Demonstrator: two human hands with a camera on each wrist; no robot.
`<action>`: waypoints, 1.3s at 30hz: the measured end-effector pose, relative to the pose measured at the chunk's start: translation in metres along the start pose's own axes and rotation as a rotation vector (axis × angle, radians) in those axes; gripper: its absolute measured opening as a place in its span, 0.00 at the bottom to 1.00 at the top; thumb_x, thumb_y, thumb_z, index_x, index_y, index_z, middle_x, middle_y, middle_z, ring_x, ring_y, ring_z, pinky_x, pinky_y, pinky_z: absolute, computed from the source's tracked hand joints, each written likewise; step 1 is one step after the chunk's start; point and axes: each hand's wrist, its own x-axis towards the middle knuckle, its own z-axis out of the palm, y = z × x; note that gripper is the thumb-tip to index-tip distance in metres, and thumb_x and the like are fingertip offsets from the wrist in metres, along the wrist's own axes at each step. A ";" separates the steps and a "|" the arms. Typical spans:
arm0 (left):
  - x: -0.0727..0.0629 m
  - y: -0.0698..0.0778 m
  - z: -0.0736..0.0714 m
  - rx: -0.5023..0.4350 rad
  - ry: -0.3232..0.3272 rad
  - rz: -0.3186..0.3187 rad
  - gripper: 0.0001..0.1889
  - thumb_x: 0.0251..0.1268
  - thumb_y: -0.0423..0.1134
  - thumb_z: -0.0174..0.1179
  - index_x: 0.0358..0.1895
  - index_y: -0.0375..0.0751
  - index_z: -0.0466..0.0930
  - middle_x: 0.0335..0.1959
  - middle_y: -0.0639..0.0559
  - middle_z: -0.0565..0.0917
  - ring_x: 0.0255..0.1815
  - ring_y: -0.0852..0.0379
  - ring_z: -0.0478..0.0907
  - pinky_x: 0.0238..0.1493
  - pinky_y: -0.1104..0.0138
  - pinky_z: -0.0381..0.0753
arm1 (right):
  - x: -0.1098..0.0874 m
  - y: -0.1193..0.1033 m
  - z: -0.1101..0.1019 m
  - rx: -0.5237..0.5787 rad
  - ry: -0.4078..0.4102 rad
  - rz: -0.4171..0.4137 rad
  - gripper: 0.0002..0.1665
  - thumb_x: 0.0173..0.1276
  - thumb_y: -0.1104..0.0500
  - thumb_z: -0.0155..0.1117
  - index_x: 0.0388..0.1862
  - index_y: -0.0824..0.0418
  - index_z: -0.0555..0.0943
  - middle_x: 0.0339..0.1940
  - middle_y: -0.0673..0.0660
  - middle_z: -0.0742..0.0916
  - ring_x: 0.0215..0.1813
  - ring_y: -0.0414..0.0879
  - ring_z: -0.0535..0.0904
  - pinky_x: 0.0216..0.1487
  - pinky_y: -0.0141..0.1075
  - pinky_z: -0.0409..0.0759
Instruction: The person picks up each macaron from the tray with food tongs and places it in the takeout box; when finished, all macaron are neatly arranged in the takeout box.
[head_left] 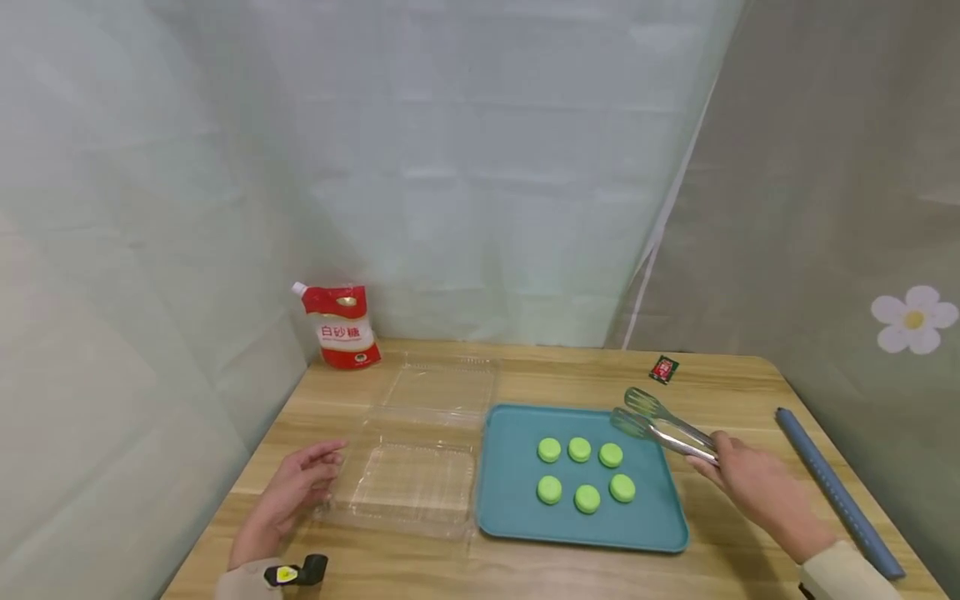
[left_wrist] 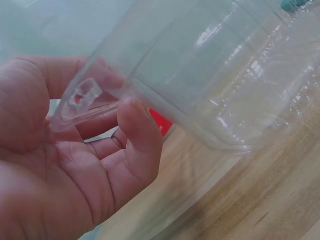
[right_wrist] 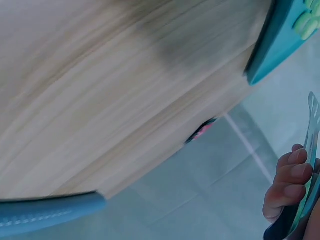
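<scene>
In the head view, a teal tray [head_left: 510,467] on the wooden surface [head_left: 570,579] holds six green rounds [head_left: 579,450], in two rows of three. Just left of it lies a clear plastic box [head_left: 416,479], lid folded back. The left hand [head_left: 297,483] is at the box's left edge. The right hand [head_left: 765,487] grips metal tongs [head_left: 682,446], their ends parted above the tray's far right corner, well away from that hand's fingers.

In the left wrist view, the left fingers are bent around the box's rim, the clear edge lying between them.

In the right wrist view, the right fingers are curled round the tongs' handle; the tray's corner, with some rounds, shows at the top right.
</scene>
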 end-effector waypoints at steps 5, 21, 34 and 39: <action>-0.001 -0.003 0.000 -0.019 0.003 0.016 0.27 0.69 0.27 0.56 0.70 0.24 0.66 0.47 0.48 0.77 0.34 0.60 0.75 0.32 0.69 0.81 | 0.013 -0.010 0.004 -0.008 -0.049 -0.015 0.25 0.69 0.43 0.68 0.34 0.61 0.68 0.19 0.48 0.66 0.15 0.41 0.60 0.14 0.35 0.59; 0.001 -0.005 -0.002 -0.023 0.008 0.029 0.25 0.68 0.26 0.54 0.69 0.25 0.68 0.47 0.48 0.78 0.34 0.60 0.75 0.32 0.68 0.81 | 0.034 -0.035 0.015 -0.044 -0.035 -0.139 0.27 0.61 0.42 0.74 0.34 0.59 0.70 0.17 0.45 0.64 0.14 0.36 0.57 0.14 0.32 0.56; -0.001 -0.004 -0.002 0.002 0.016 0.017 0.26 0.69 0.27 0.53 0.70 0.23 0.65 0.46 0.49 0.77 0.34 0.60 0.75 0.33 0.68 0.81 | 0.047 -0.054 0.022 -0.081 -0.021 -0.179 0.31 0.55 0.36 0.75 0.29 0.59 0.71 0.17 0.46 0.66 0.16 0.37 0.59 0.13 0.32 0.59; -0.002 -0.001 0.001 0.004 0.019 0.012 0.26 0.70 0.27 0.53 0.70 0.23 0.64 0.47 0.49 0.77 0.35 0.60 0.75 0.33 0.67 0.81 | 0.051 -0.058 0.024 -0.088 -0.065 -0.171 0.31 0.58 0.33 0.71 0.29 0.58 0.71 0.17 0.46 0.66 0.16 0.37 0.60 0.14 0.33 0.60</action>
